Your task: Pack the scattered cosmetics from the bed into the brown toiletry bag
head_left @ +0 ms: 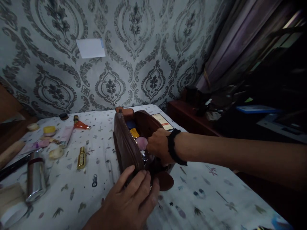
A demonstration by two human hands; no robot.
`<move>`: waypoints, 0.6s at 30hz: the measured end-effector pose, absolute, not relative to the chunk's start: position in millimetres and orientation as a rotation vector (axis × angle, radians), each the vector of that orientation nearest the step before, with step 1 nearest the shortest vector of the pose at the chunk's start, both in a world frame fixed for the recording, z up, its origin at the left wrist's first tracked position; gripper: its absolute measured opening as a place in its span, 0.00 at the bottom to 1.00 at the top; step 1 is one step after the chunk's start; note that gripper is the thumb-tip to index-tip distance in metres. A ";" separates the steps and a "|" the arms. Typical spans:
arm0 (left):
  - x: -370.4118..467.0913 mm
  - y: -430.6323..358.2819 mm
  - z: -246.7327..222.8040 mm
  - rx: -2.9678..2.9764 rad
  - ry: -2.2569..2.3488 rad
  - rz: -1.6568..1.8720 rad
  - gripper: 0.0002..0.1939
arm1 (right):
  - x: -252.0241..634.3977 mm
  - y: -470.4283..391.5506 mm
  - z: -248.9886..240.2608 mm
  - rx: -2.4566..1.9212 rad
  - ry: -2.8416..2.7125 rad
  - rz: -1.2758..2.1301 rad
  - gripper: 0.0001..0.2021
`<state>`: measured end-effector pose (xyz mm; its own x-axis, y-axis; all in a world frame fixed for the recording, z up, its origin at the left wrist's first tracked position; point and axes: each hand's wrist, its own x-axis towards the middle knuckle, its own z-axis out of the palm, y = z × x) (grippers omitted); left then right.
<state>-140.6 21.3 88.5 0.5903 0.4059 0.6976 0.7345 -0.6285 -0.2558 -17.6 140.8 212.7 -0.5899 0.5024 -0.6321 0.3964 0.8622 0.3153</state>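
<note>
A brown zip-top bag [128, 145] stands open on the patterned cloth. My left hand [134, 195] grips its near edge, the fingers bent over the rim. My right hand [157, 145], with a black band at the wrist, reaches into the bag from the right. Its fingers curl downward, and their tips are hidden, so what they hold cannot be made out. Beside those fingers, inside the bag, are a pink round item [142, 143], a yellow item [134, 133] and a dark blue one [130, 124]. A brown oval flap [164, 181] sticks out at the near end.
Left of the bag lie a small gold bottle [82, 158], a pink tube [66, 135], an orange-red bottle [81, 125], a yellow-lidded jar [49, 131], a silver cylinder [35, 175] and a pale tube [12, 204]. A lit phone [162, 121] lies behind the bag, near the cloth's right edge.
</note>
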 end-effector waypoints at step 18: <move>-139.8 22.8 89.6 -2.284 -0.909 -0.825 0.15 | -20.3 144.8 223.4 0.807 2.322 0.067 0.16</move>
<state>-139.8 22.8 89.6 0.5845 0.4064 0.7023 0.7384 -0.6252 -0.2527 -20.3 144.8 223.4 -0.5849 0.5675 -0.5795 0.5330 0.8075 0.2528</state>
